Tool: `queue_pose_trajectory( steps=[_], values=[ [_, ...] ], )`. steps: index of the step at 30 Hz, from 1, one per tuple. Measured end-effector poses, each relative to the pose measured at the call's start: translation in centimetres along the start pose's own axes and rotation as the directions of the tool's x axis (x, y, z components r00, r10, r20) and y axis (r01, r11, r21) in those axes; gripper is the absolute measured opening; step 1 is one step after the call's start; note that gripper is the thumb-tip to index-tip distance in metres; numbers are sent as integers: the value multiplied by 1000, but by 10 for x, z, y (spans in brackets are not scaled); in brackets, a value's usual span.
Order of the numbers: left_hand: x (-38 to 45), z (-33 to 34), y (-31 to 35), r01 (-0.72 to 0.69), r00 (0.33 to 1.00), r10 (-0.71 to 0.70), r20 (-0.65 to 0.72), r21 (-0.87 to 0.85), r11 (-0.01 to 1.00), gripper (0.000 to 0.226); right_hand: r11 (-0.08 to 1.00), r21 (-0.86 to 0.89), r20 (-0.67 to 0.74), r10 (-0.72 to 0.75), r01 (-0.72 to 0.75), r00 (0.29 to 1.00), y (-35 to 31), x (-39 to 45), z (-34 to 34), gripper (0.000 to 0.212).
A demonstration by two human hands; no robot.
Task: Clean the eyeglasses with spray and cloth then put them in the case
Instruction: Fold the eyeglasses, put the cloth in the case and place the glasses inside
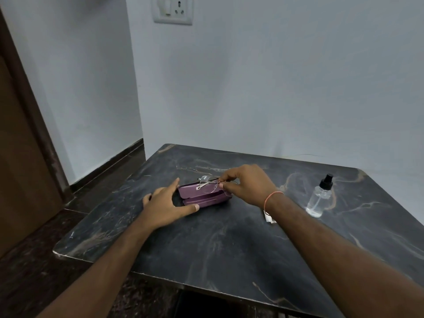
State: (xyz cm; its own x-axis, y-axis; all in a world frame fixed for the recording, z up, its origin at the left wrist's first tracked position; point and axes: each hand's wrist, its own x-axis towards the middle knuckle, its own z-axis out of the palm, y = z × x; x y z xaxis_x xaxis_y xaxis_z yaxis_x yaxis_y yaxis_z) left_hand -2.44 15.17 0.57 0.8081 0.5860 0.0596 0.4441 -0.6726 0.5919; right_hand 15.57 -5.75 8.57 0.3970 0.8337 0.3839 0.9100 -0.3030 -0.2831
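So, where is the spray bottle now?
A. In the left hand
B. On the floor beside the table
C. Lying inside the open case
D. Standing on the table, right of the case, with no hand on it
D: the bottle stands upright on the table, right of the case, and neither hand touches it.

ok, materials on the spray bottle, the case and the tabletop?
Spray bottle: clear plastic or glass, see-through wall, with a black pump cap. Eyeglass case: purple, smooth satin sheen, likely a hard shell. Table: dark, tan-veined, glossy; marble or laminate.
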Motion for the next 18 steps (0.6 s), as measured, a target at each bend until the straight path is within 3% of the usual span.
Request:
queue_pose_trajectory(
  steps=[6,12,18],
  values=[
    [0,0,-7,-52,998,51,-26,-43,998,135,998,-57,40,10,-8,999,9,-25,-14,14],
    [4,5,-9,-34,999,35,-13,52,998,136,985,-173,218,42,-4,975,15,-73,-29,18],
    [0,6,-5,-52,997,57,-43,101,994,119,981,-188,268,1,51,963,8,-95,-33,19]
  ],
)
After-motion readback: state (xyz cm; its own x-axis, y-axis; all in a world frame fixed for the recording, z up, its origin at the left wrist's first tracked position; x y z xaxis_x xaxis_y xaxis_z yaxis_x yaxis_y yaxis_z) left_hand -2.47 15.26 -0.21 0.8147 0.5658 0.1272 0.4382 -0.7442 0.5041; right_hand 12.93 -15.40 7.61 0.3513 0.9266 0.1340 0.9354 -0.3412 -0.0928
